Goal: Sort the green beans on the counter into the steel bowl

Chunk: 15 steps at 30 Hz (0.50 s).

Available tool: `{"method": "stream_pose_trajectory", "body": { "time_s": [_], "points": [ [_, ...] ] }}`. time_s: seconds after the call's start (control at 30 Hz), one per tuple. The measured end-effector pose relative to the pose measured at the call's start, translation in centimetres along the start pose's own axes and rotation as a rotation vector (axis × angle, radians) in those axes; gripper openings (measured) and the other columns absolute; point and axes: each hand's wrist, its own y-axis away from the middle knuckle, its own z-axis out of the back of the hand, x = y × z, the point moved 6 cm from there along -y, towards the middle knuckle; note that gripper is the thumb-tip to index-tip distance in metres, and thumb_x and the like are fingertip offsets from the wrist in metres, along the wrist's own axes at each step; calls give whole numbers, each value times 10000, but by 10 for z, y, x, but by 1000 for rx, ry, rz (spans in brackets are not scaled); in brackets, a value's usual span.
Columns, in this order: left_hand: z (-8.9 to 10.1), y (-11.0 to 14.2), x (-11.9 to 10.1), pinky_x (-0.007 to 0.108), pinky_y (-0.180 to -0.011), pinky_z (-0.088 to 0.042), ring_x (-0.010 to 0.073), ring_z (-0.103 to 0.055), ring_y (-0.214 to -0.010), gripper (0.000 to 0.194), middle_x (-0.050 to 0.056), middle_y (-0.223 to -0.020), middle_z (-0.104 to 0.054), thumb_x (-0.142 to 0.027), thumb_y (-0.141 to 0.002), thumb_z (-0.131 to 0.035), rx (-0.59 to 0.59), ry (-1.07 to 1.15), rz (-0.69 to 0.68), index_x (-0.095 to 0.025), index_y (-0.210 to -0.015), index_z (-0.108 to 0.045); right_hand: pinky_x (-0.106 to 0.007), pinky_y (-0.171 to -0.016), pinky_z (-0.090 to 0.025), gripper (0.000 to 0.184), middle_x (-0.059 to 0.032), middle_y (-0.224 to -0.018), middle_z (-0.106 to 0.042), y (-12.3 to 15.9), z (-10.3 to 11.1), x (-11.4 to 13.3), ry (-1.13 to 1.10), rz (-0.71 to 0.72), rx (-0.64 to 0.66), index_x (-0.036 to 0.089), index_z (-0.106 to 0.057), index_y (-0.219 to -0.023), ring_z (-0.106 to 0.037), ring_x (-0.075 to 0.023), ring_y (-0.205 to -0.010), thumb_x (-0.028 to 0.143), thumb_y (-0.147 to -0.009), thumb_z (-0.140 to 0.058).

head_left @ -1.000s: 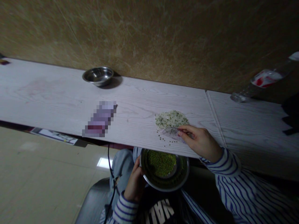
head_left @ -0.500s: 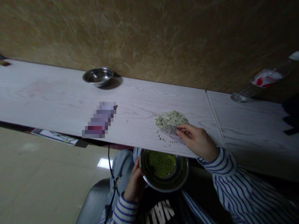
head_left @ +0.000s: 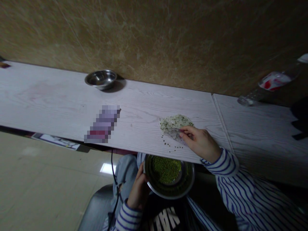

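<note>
Head camera view, left to right: well beyond and left of the large round steel bowl [head_left: 187, 188], a small shiny steel bowl [head_left: 104, 84] sits upright near the brown marbled wall [head_left: 154, 41] on the pale wood-grain table [head_left: 137, 128]. Nearer the large bowl, still to its left, lies a purple-and-red oblong item [head_left: 103, 124], pixelated. The left hand [head_left: 139, 190] grips the large bowl's left side; that bowl is tilted, just below the table's near edge, with small green beans [head_left: 166, 168] inside, mostly toward its left. Just beyond it, a flat pile of whitish grains flecked with green [head_left: 176, 121] spreads on the table, loose dark bits beside it. Right of and beyond the bowl, the right hand [head_left: 202, 143] pinches a thin clear plastic piece [head_left: 174, 133] at the pile's near edge. Farther right, a clear plastic bottle with a red-and-white label [head_left: 274, 81] leans at a slant.
</note>
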Motion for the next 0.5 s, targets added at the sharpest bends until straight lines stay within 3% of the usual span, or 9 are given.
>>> {"method": "stream_pose_trajectory", "body": {
  "time_s": [0.23, 0.5],
  "points": [
    [4, -1, 2, 433, -921, -540, 344, -667, -1144, 602, 64, -1152, -772, -185, -664, -679, -1, -6, 27, -274, -1259, -707, -334, -740, -627, 208, -73, -886, -828, -1, -1, 1, 4, 14, 11, 184, -772, -1046, -798, -234, -822, 186, -901, -622],
    [6, -3, 2, 433, -919, -541, 352, -645, -1188, 572, 61, -1196, -768, -192, -660, -672, -3, -29, 10, -297, -1219, -731, -345, -766, -630, 218, -77, -908, -831, -3, -1, 1, -6, 28, -2, 173, -776, -1063, -797, -236, -837, 183, -909, -622]
  ]
}}
